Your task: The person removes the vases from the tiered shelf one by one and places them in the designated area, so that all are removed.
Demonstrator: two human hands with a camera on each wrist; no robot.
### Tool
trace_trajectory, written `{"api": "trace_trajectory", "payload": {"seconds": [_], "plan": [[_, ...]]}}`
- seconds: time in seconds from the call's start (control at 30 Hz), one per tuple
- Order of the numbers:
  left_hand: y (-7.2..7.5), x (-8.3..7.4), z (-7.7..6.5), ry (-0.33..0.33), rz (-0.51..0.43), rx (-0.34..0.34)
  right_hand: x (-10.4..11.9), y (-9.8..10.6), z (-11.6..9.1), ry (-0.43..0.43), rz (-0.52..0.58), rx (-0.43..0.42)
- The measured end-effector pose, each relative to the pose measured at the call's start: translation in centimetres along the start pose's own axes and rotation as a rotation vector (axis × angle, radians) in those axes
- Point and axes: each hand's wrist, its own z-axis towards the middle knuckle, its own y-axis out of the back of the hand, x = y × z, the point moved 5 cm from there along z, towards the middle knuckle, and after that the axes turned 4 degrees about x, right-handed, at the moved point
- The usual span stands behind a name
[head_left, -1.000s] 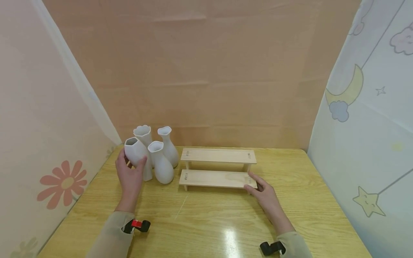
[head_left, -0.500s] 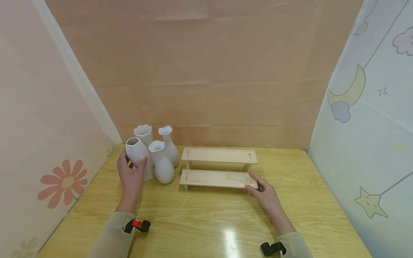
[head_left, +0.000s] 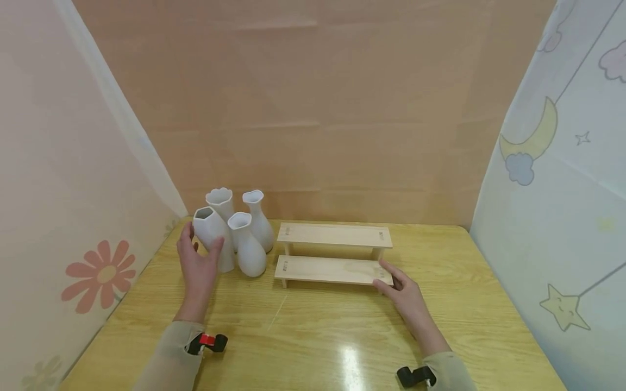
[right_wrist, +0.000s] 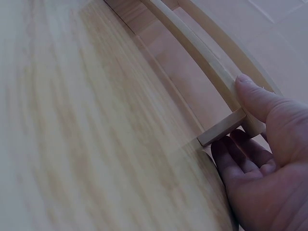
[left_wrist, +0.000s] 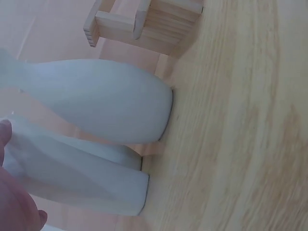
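My left hand (head_left: 198, 269) grips a white vase with an angular mouth (head_left: 209, 231), thumb on its right side and fingers round its left. Its base stands on the table in the left wrist view, where my thumb (left_wrist: 5, 132) touches its upper part. Close beside it is a white bulb-shaped vase (head_left: 251, 255). My right hand (head_left: 406, 298) holds the right end of the lower wooden shelf (head_left: 332, 270). In the right wrist view the thumb (right_wrist: 257, 98) lies along the shelf's edge while the other fingers curl beneath, near its leg (right_wrist: 221, 127).
Behind the held vase stand a scalloped-rim vase (head_left: 220, 198) and a slim-necked vase (head_left: 261, 228). A higher wooden shelf (head_left: 335, 234) stands behind the lower one. Fabric walls (head_left: 313, 108) enclose the wooden table (head_left: 303, 336) at the back and sides.
The head view has shifted slightly, so everything sits a little farther right in it. Both hands keep their holds; the vases and shelves stay in the same arrangement.
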Motion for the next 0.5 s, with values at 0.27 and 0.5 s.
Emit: {"api": "trace_trajectory", "payload": {"seconds": [0.27, 0.5], "plan": [[0.2, -2.2, -0.8, -0.093, 0.077, 0.001, 0.1, 0.4, -0.7, -0.009, 0.001, -0.017], [0.1, -4.3, -1.4, -0.202, 0.176, 0.028, 0.6, 0.8, -0.7, 0.003, -0.032, -0.037]]}}
